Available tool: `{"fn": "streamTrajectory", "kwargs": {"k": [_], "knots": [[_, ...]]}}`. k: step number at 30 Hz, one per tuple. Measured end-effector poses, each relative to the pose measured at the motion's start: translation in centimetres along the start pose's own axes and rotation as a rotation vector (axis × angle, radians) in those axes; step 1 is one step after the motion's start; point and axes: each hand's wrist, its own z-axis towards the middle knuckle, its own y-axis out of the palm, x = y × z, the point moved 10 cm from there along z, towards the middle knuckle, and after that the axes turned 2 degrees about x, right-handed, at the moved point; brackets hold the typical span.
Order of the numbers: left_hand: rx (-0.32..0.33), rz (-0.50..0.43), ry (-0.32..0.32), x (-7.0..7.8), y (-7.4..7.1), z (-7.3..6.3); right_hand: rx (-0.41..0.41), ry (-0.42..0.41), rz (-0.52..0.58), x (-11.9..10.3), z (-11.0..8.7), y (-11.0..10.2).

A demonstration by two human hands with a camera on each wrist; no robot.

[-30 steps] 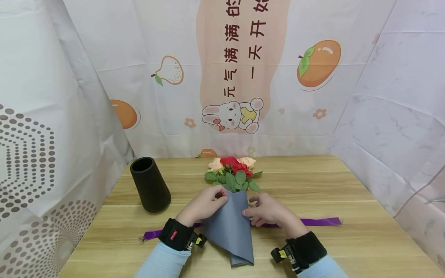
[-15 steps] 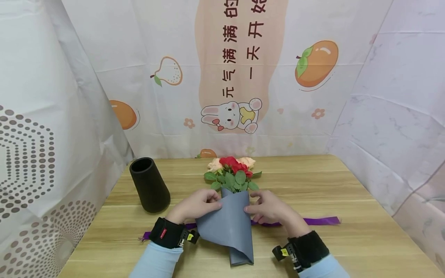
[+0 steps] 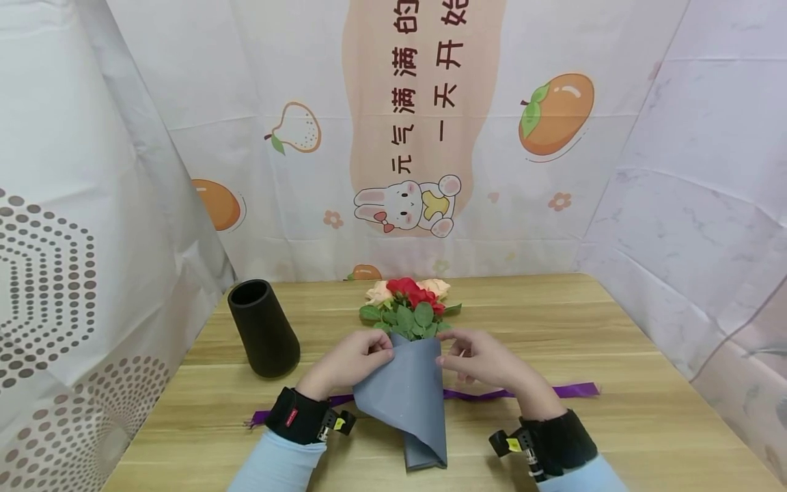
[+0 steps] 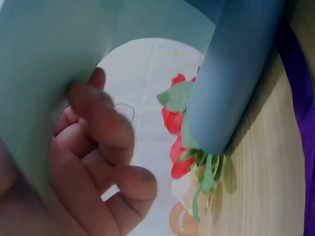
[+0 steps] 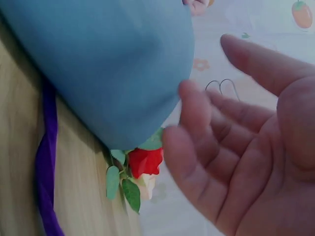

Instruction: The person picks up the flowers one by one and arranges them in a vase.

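A small bouquet (image 3: pixel 410 301) of red and pale peach roses with green leaves lies on the table, its stems hidden inside blue-grey wrapping paper (image 3: pixel 408 393). With thumb and fingers, my left hand (image 3: pixel 352 359) pinches the paper's loose left edge; the left wrist view shows this flap (image 4: pixel 44 73) raised off the rolled part (image 4: pixel 231 83). My right hand (image 3: pixel 482 359) is at the paper's upper right side, fingers loosely bent and thumb apart. In the right wrist view its fingertips (image 5: pixel 189 91) are against or very near the paper's edge, gripping nothing.
A purple ribbon (image 3: pixel 574 390) runs crosswise under the wrapped bouquet, with both ends showing. To the left stands a black vase (image 3: pixel 264 335). Printed cloth (image 3: pixel 295 219) hangs behind the wooden table (image 3: pixel 535 321).
My left hand has drawn the paper's flap leftward and downward, then slightly back up and right. My right hand has moved a little higher along the paper's right side.
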Motion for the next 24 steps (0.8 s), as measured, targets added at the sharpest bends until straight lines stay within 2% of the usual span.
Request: {"fn": "streamTrajectory", "kwargs": {"k": [4, 9, 15, 24], "knots": [[0.028, -0.013, 0.023, 0.9, 0.5, 0.2, -0.031, -0.054, 0.032, -0.9, -0.1, 0.4], [0.054, 0.015, 0.066, 1.7, 1.1, 0.5, -0.043, -0.075, 0.039, -1.1, 0.1, 0.8], [0.06, 0.036, 0.103, 2.1, 2.2, 0.8, -0.047, -0.07, 0.039, -0.5, 0.5, 1.0], [0.059, 0.064, 0.103, 2.0, 3.3, 1.1, -0.035, -0.061, 0.073, -0.1, 0.6, 1.0]]}}
